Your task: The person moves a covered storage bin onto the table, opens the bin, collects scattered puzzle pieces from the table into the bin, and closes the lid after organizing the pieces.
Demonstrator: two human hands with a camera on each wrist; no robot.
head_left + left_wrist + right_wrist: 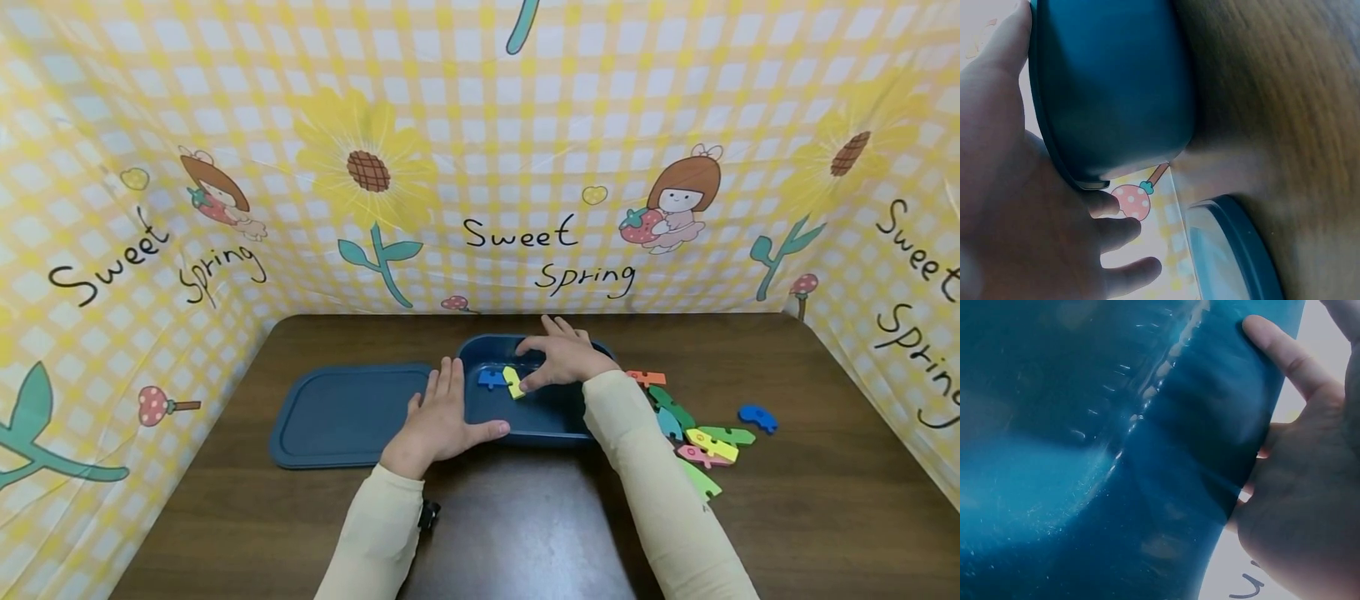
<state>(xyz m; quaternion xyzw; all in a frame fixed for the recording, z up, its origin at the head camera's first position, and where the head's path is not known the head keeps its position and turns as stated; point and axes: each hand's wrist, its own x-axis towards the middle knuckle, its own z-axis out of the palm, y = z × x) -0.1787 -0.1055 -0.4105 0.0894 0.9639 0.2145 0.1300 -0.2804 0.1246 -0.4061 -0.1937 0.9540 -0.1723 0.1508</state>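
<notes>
A dark blue plastic box (540, 432) stands on the table with its inside showing. My left hand (442, 417) lies at its front left corner, fingers straight along the left side and thumb over the front rim. In the left wrist view the left hand (1035, 212) is against the rim of the box (1116, 87). My right hand (566, 354) reaches over the box with spread fingers. Its thumb tip is right by a yellow puzzle piece (513, 382), which lies beside a blue piece (491, 379). One finger of the right hand (1310, 456) overlaps the box's inner wall (1210, 412).
The matching lid (345, 421) lies flat to the left of the box. Right of it is a loose pile of coloured puzzle pieces (712, 446), partly behind the right sleeve, with a separate blue piece (757, 418) farther right. A patterned cloth (480, 167) encloses the back and sides.
</notes>
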